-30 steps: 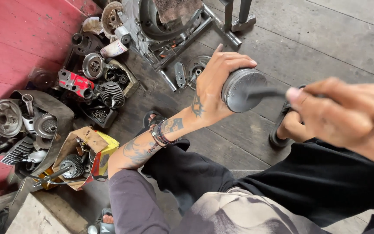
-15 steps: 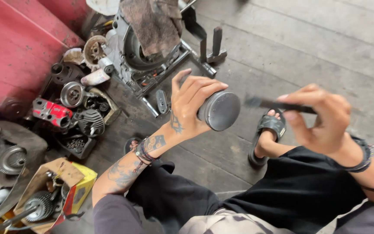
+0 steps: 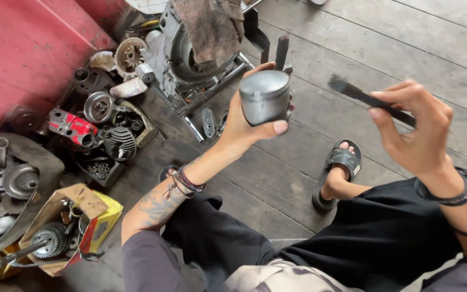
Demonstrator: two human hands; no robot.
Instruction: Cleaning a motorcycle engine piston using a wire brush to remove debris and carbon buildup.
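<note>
We hold a grey metal piston [image 3: 265,97] in our left hand [image 3: 244,127], lifted in front of us above the plank floor [image 3: 406,48]. The fingers wrap behind its skirt and the thumb [image 3: 268,128] presses under its lower edge, so the hand is closed around it, crown tipped up and away from us. Our right hand [image 3: 414,130] sits well apart to the right of it, pinching a thin dark flat tool [image 3: 371,100] between thumb and fingertips; its blurred tip points back toward the piston without touching it.

We judge the piston to be stiff and fairly dense for its bulk, yet light enough for 1 hand. Its wall looks smooth and dull, possibly oily, so it could slide in a loose grip. The skirt is the safe place to hold, as we do now, fingers spread round the cylinder with the thumb opposing them. The crown and any ring grooves are best left free, since a scrape or a drop onto the boards could mark them. The tool looks rigid and light, well served by a pinch near its far end.

Beyond the left hand stands an engine casing [image 3: 190,59] draped with a dirty rag [image 3: 212,27]. Below and left of that wrist lie loose engine parts [image 3: 101,124] and a torn cardboard box [image 3: 66,221]. Under the right hand, our foot rests in a black sandal [image 3: 341,162].
</note>
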